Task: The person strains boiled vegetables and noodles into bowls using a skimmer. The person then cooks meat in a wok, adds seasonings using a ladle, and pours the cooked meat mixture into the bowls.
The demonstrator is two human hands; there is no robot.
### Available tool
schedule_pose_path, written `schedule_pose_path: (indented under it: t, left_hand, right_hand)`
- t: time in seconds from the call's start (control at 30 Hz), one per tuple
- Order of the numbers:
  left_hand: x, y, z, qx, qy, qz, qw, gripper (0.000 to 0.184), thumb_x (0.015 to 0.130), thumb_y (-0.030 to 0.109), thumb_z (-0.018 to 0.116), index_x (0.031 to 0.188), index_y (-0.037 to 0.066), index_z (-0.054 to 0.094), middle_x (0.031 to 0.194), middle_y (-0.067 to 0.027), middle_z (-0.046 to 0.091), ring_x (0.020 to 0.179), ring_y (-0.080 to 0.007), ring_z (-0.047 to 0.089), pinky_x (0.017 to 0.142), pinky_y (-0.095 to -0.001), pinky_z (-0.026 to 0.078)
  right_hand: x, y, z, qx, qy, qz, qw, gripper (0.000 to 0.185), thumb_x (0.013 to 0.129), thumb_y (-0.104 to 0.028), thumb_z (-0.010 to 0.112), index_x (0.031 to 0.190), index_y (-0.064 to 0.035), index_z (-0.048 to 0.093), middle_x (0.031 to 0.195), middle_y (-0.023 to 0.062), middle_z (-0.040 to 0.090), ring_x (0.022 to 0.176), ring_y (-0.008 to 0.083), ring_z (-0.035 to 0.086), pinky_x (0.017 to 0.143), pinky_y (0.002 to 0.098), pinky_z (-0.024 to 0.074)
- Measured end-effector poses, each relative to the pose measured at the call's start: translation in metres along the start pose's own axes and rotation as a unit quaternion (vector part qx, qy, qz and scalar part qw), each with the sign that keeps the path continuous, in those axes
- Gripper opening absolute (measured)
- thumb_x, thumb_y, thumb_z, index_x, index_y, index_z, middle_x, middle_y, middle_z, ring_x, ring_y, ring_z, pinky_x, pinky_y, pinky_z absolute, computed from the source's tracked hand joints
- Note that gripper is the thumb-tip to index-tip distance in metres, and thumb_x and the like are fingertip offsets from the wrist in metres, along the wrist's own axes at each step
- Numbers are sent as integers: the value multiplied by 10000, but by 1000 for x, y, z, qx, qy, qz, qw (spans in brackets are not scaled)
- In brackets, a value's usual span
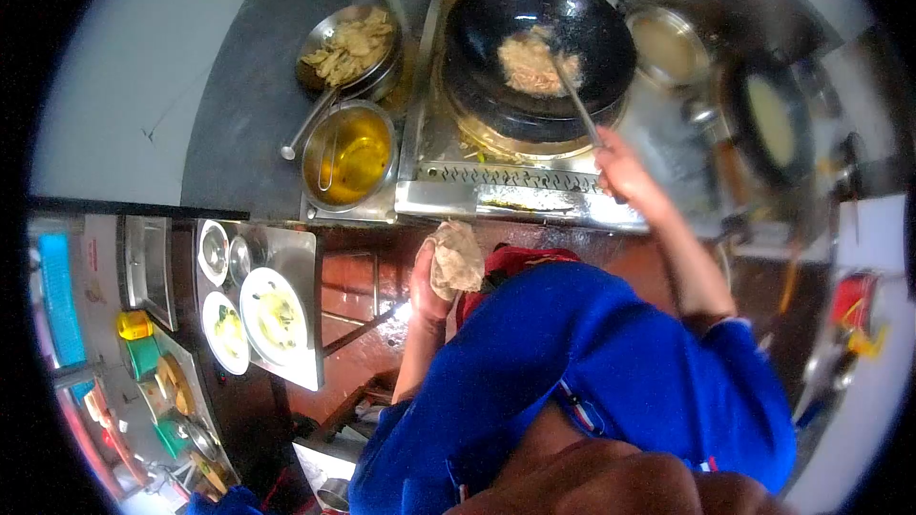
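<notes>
A black wok (477, 29) sits on the stove burner with pale shredded food (528, 59) in its bottom. My right hand (622, 170) grips the long metal handle of a cooking utensil (575, 95). The head of that utensil lies in the food, so I cannot make out whether it is a ladle or a spatula. Away from the wok, in front of the stove's edge, my left hand (429, 286) is closed on a crumpled beige cloth (457, 259).
Left of the wok are a strainer of sliced food (351, 48) and a pot of yellow oil (358, 157). A metal pan (670, 48) and another wok (800, 129) stand on the right. Plates of food (274, 315) rest on a side table (303, 272).
</notes>
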State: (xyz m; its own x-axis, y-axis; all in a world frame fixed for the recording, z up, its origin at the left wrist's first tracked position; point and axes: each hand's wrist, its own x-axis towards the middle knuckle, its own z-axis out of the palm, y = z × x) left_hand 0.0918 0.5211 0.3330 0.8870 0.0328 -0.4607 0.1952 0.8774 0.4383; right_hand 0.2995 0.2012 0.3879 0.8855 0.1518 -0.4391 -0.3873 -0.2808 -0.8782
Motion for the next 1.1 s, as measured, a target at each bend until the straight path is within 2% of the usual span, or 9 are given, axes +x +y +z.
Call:
schedule_pose_path:
  t: [0.1,0.2,0.37,0.4,0.5,0.63,0.7,0.9,1.1]
  left_hand:
    - [2,0,6,-6,-16,-6,1000,488,949,331,492,1325,21,471,1307,-140,540,1198,-270,528,1028,-403,416]
    - [-6,7,18,12,-3,32,999,481,940,304,515,1321,13,473,1291,-148,551,1179,-268,543,1028,-398,418]
    - [-3,8,13,1,-2,24,1000,449,948,262,492,1315,3,478,1252,-153,577,1136,-269,575,999,-386,446]
    - [-2,7,12,-3,7,26,1000,443,946,255,493,1310,2,482,1226,-149,593,1115,-270,588,986,-382,457]
    - [-8,11,31,5,-7,24,1000,432,943,244,497,1301,2,488,1224,-150,593,1114,-272,588,987,-386,456]
    - [-1,5,22,1,-8,7,1000,458,953,280,473,1323,10,470,1282,-150,557,1163,-277,556,1015,-400,430]
    - [-2,7,23,16,-1,1,1000,468,956,296,460,1328,13,466,1289,-148,552,1167,-273,553,1014,-398,431]
    - [-4,8,19,46,16,22,999,491,956,322,439,1341,17,454,1301,-143,542,1174,-267,545,1011,-391,431]
    - [2,7,13,26,1,14,1000,498,959,320,436,1351,13,443,1321,-150,525,1201,-272,524,1033,-389,408]
  right_hand:
    - [-37,-18,-3,-61,-64,-40,995,564,939,-179,488,1462,-115,290,776,18,496,487,80,457,381,246,386]
    - [-70,-34,-6,-62,-86,20,994,567,937,-207,495,1463,-121,304,780,10,496,502,72,457,403,237,396]
    - [-28,-28,-22,31,-25,41,998,559,950,-238,485,1472,-145,308,709,-8,481,498,62,427,405,224,355]
    - [-14,-26,-19,44,1,12,999,501,955,-165,475,1437,-144,340,701,3,473,444,91,416,358,249,339]
    - [17,-27,-2,107,39,15,993,514,950,-146,468,1442,-135,318,692,6,473,446,98,414,363,256,346]
    - [19,-20,22,85,-3,30,996,546,938,-128,464,1455,-124,288,719,17,494,459,105,428,368,265,362]
    - [-3,-24,17,26,-23,-7,999,539,942,-126,465,1457,-132,303,712,17,482,464,102,437,370,271,370]
    - [-32,-9,-15,0,-71,44,997,533,952,-144,430,1465,-118,289,703,-1,479,465,84,419,361,243,365]
    - [-7,-12,-10,-11,82,-3,997,530,949,-146,434,1463,-142,301,754,35,504,452,120,449,357,281,378]
